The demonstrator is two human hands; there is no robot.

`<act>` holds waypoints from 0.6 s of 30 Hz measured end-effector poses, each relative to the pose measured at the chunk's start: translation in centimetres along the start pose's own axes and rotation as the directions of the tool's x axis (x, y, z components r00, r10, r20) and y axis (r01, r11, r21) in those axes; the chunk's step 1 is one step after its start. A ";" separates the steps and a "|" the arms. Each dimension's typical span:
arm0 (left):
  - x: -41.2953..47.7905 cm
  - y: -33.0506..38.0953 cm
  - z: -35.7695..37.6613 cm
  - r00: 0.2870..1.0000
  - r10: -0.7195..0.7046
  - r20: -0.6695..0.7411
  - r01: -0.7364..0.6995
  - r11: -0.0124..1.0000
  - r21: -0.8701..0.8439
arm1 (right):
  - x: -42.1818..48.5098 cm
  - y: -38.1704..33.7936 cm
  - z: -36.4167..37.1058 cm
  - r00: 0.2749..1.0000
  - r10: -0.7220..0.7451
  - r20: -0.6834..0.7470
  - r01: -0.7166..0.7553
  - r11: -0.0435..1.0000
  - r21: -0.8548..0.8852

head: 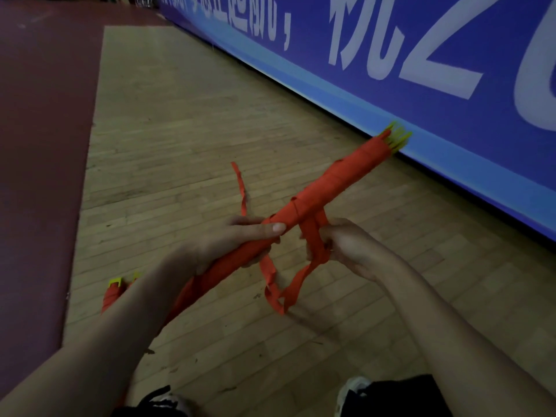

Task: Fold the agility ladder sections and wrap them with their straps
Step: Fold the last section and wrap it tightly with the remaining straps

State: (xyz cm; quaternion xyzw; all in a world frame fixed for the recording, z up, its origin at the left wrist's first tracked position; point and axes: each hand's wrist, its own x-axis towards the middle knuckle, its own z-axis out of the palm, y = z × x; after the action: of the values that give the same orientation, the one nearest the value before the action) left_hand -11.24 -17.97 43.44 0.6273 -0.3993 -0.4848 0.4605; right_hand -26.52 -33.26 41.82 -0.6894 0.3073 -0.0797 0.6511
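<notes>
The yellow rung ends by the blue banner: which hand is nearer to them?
Right. The right hand pulls the strap just below the bundle's middle; the left hand grips the bundle farther from the yellow rung ends.

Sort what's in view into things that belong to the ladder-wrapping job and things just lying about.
Job:
- long bundle of yellow plastic rungs wrapped in orange webbing, gripped by the left hand
- loose orange fabric strap, pulled by the right hand
- second orange-wrapped bundle, lying on the floor

Lying about:
- blue banner with white lettering
- dark red mat
</notes>
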 end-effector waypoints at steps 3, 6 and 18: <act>0.2 0.0 -0.4 0.998 -0.005 -0.061 0.001 0.998 -0.058 | 0.0 -0.3 0.2 0.998 -0.043 0.042 0.029 0.960 0.280; 0.2 0.0 -0.6 0.996 -0.022 -0.085 0.014 0.996 -0.090 | -0.2 -0.6 0.0 0.992 -0.041 0.120 -0.012 0.911 0.413; 0.2 -0.4 -1.1 0.986 -0.106 -0.131 0.092 0.990 -0.109 | -0.4 -0.6 -0.1 0.985 -0.170 0.006 0.170 0.984 0.058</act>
State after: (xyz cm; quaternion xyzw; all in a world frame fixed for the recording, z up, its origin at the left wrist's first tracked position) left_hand -10.11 -17.83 43.09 0.6536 -0.3097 -0.4832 0.4934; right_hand -26.68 -33.16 42.53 -0.6944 0.2415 -0.1402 0.6632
